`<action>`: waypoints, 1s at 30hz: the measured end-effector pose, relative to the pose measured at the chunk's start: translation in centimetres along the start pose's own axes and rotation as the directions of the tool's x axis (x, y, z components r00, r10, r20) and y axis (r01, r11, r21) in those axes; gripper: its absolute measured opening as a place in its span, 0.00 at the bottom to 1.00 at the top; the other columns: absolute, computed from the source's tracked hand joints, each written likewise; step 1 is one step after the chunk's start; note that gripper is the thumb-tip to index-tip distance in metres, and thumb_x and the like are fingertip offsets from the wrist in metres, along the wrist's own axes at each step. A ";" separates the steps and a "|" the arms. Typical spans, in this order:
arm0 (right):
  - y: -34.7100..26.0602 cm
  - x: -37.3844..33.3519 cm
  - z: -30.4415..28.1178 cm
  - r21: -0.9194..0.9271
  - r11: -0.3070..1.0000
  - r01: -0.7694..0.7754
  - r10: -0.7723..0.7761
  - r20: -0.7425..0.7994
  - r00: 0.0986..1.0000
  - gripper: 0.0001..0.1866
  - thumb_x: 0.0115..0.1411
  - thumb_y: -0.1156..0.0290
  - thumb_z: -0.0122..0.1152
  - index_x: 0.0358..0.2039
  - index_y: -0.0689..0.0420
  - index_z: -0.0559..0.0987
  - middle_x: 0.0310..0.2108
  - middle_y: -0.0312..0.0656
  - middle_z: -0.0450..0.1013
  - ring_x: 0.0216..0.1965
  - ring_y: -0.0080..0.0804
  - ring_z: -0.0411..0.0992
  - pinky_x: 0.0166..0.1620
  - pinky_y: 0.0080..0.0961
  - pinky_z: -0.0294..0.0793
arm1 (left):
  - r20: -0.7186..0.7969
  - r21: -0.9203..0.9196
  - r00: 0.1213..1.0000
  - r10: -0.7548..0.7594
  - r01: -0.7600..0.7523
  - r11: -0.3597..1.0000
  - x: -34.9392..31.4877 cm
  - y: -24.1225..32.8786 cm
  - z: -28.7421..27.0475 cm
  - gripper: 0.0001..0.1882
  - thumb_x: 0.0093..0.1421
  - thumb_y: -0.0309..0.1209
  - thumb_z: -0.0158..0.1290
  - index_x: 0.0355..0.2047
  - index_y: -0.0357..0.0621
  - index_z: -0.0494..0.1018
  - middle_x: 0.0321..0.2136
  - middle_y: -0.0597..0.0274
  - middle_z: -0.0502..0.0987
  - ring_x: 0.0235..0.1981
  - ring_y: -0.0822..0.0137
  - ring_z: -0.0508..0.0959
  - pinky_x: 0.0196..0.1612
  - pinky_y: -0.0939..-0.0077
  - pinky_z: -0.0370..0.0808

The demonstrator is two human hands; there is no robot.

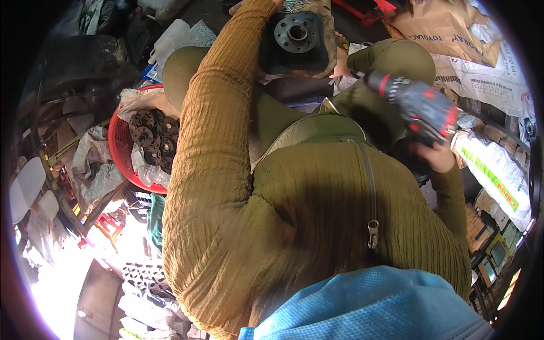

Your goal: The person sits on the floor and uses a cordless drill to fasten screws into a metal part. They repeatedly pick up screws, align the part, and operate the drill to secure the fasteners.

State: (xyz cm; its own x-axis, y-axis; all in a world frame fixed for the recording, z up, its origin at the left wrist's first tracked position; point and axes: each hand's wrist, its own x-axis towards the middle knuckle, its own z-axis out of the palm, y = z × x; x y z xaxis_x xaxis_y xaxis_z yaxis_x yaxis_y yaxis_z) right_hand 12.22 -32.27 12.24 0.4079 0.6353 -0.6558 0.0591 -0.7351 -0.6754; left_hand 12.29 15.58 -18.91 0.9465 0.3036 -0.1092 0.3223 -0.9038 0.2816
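My right hand (437,157) is wrapped round the handle of a blue-black cordless drill (419,105) with red trim, held over my right thigh and pointing up and left. Motion blurs the drill slightly. Between my knees a round grey metal flange (281,41) with a raised centre ring and several holes lies flat on a dark pad (273,61). My left arm stretches forward past it. Only a sliver of my left hand (277,3) shows at the top edge, beside a pile of screws (293,5); its fingers are out of sight.
At my left stands a red plastic basket (120,148) with several dark metal hubs (152,136) in it. Brown paper sacks (442,28) and a white printed bag (492,178) lie on the right. A red tool or frame part (371,12) is at the far right.
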 end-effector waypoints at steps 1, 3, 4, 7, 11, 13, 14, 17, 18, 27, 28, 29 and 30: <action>-1.2 -0.7 -0.7 -0.046 0.984 -0.173 0.173 -0.009 0.985 0.29 0.44 0.77 0.61 0.51 0.60 0.71 0.40 0.43 0.73 0.30 0.28 0.73 0.35 0.24 0.72 | -0.014 -0.013 1.000 -0.013 0.013 1.000 0.0 -0.2 0.0 0.13 0.51 0.37 0.59 0.37 0.47 0.81 0.36 0.51 0.80 0.39 0.52 0.79 0.45 0.61 0.75; -2.4 -1.4 -0.8 0.136 0.983 0.119 -0.116 -0.029 0.993 0.25 0.45 0.76 0.59 0.47 0.61 0.72 0.31 0.43 0.73 0.20 0.26 0.68 0.25 0.21 0.66 | -0.057 -0.079 0.997 -0.051 0.047 0.996 -0.1 -0.5 0.0 0.14 0.50 0.37 0.60 0.36 0.46 0.81 0.36 0.49 0.80 0.38 0.50 0.79 0.45 0.61 0.75; -2.5 -1.2 -0.5 0.184 0.967 0.177 -0.171 -0.046 0.984 0.24 0.47 0.77 0.57 0.48 0.63 0.71 0.27 0.43 0.72 0.22 0.29 0.69 0.28 0.23 0.68 | -0.113 -0.165 0.989 -0.092 0.073 0.984 -0.2 -0.5 -0.2 0.13 0.50 0.36 0.60 0.36 0.46 0.81 0.36 0.49 0.80 0.39 0.50 0.79 0.44 0.61 0.75; -2.6 -1.2 0.3 0.121 0.975 0.184 -0.165 -0.151 0.975 0.25 0.48 0.77 0.59 0.49 0.66 0.71 0.28 0.43 0.72 0.24 0.31 0.71 0.32 0.25 0.70 | -0.365 -0.407 0.908 -0.208 0.045 0.912 -1.2 0.6 -2.4 0.12 0.52 0.33 0.59 0.36 0.42 0.80 0.34 0.50 0.80 0.36 0.53 0.80 0.42 0.62 0.76; -3.1 -1.1 0.8 0.116 0.971 0.210 -0.175 -0.255 0.951 0.24 0.49 0.78 0.60 0.50 0.67 0.72 0.34 0.43 0.73 0.27 0.31 0.71 0.35 0.26 0.72 | -0.139 -0.985 0.969 -0.205 -0.113 0.134 -5.1 4.3 -8.6 0.11 0.59 0.31 0.56 0.38 0.37 0.78 0.30 0.56 0.80 0.31 0.61 0.80 0.37 0.67 0.77; -3.6 -0.6 1.3 0.107 0.960 0.259 -0.227 -0.244 0.943 0.21 0.50 0.79 0.61 0.47 0.65 0.73 0.34 0.40 0.73 0.28 0.27 0.72 0.36 0.23 0.72 | -0.043 -0.934 0.978 -0.203 -0.112 -0.340 -8.9 7.5 -10.5 0.10 0.61 0.30 0.55 0.40 0.37 0.75 0.30 0.61 0.79 0.30 0.67 0.78 0.36 0.71 0.76; -3.8 -0.4 1.6 0.104 0.962 0.253 -0.222 -0.245 0.944 0.21 0.50 0.79 0.62 0.47 0.65 0.74 0.34 0.39 0.73 0.29 0.26 0.71 0.35 0.22 0.72 | -0.023 -0.889 0.983 -0.182 -0.103 -0.446 -11.0 9.1 -11.0 0.10 0.61 0.31 0.55 0.39 0.37 0.75 0.31 0.60 0.79 0.31 0.67 0.78 0.36 0.71 0.76; -4.6 0.4 2.4 -0.009 0.954 0.300 -0.295 -0.215 0.931 0.15 0.52 0.78 0.64 0.41 0.63 0.75 0.33 0.37 0.73 0.29 0.22 0.72 0.32 0.21 0.71 | -0.061 -0.726 0.997 0.045 -0.013 -0.688 -15.3 13.0 -11.9 0.13 0.59 0.34 0.57 0.41 0.40 0.75 0.36 0.59 0.79 0.40 0.62 0.78 0.45 0.68 0.74; -4.7 0.6 2.8 0.014 0.951 0.308 -0.297 -0.226 0.928 0.12 0.53 0.76 0.65 0.38 0.61 0.76 0.30 0.35 0.73 0.28 0.20 0.71 0.31 0.20 0.70 | -0.015 -0.690 1.000 -0.012 -0.018 -0.723 -15.9 14.1 -11.9 0.12 0.60 0.35 0.56 0.41 0.42 0.76 0.36 0.58 0.79 0.38 0.61 0.78 0.44 0.66 0.76; -4.9 1.3 3.5 -0.348 0.824 0.447 -0.529 -0.191 0.827 0.11 0.54 0.76 0.65 0.38 0.61 0.77 0.30 0.35 0.75 0.28 0.21 0.73 0.32 0.19 0.72 | 0.045 -0.469 0.998 -0.037 -0.011 -0.883 -19.1 17.2 -13.0 0.14 0.62 0.38 0.55 0.36 0.37 0.73 0.32 0.54 0.78 0.34 0.62 0.78 0.42 0.65 0.77; -4.8 1.4 3.6 -0.321 0.837 0.443 -0.518 -0.203 0.831 0.11 0.54 0.76 0.65 0.38 0.61 0.77 0.30 0.35 0.75 0.28 0.21 0.73 0.33 0.19 0.72 | 0.035 -0.466 0.999 -0.024 -0.005 -0.885 -19.2 17.3 -13.0 0.14 0.63 0.38 0.54 0.36 0.37 0.73 0.32 0.54 0.78 0.34 0.62 0.78 0.42 0.65 0.77; -4.8 1.4 3.6 -0.334 0.827 0.453 -0.529 -0.188 0.827 0.11 0.54 0.76 0.65 0.38 0.61 0.77 0.30 0.35 0.75 0.28 0.21 0.73 0.33 0.20 0.72 | 0.011 -0.463 1.000 -0.015 -0.008 -0.886 -19.2 17.4 -13.0 0.15 0.63 0.38 0.54 0.36 0.36 0.73 0.32 0.54 0.78 0.34 0.62 0.78 0.42 0.65 0.77; -4.7 1.4 3.7 -0.347 0.821 0.454 -0.534 -0.187 0.824 0.11 0.54 0.76 0.64 0.38 0.61 0.77 0.30 0.35 0.75 0.28 0.22 0.73 0.33 0.20 0.72 | 0.023 -0.461 1.000 -0.010 0.002 -0.887 -19.2 17.4 -13.0 0.15 0.63 0.38 0.54 0.36 0.36 0.73 0.32 0.54 0.78 0.34 0.62 0.78 0.42 0.65 0.77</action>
State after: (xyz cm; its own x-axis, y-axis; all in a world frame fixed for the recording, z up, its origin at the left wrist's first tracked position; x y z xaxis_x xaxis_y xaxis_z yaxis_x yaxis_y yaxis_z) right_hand 9.19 -27.03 13.25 0.4747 0.8724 -0.1166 0.5496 -0.3973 -0.7349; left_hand -0.12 -2.10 0.48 0.9428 0.3054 -0.1340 -0.2780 0.9416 0.1897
